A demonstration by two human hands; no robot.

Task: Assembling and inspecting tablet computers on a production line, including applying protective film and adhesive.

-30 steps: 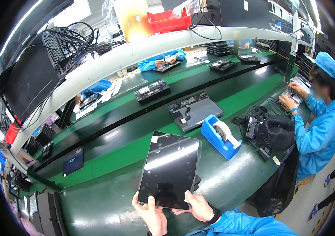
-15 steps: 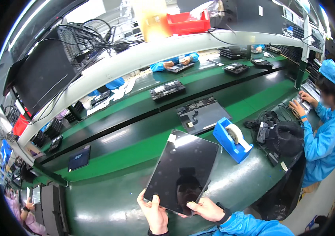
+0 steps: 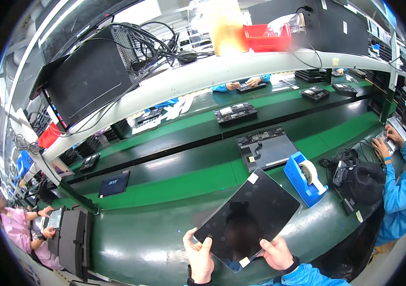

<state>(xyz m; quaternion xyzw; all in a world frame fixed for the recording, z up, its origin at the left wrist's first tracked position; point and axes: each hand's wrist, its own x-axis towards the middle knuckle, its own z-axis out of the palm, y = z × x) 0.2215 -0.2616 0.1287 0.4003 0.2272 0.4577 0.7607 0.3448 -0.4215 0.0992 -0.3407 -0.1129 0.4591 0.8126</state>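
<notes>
I hold a glossy black display panel [image 3: 250, 217] tilted above the green bench, a dark reflection showing in its face. A small pale tab sits at its far corner and another at its near corner. My left hand [image 3: 199, 257] grips the left corner, thumb on the front. At the lower right edge my right hand [image 3: 277, 254] pinches the panel the same way. The fingers behind it are mostly hidden. Just beyond the panel lies an opened laptop base [image 3: 269, 151] with bare circuitry. To its right stands a blue tape dispenser [image 3: 303, 180].
Cables and a black bundle [image 3: 365, 181] lie at the right, near a co-worker in blue [image 3: 403, 190]. A dark lid [image 3: 113, 184] rests on the green belt [image 3: 164, 194]. Overhead runs a white shelf [image 3: 188, 78] with a red bin [image 3: 267, 38]. A person in pink [image 3: 16, 226] works at far left.
The panel has turned clockwise and its near corner tab now shows. My right hand has shifted along the edge, away from the left hand. The whole view has swung left.
</notes>
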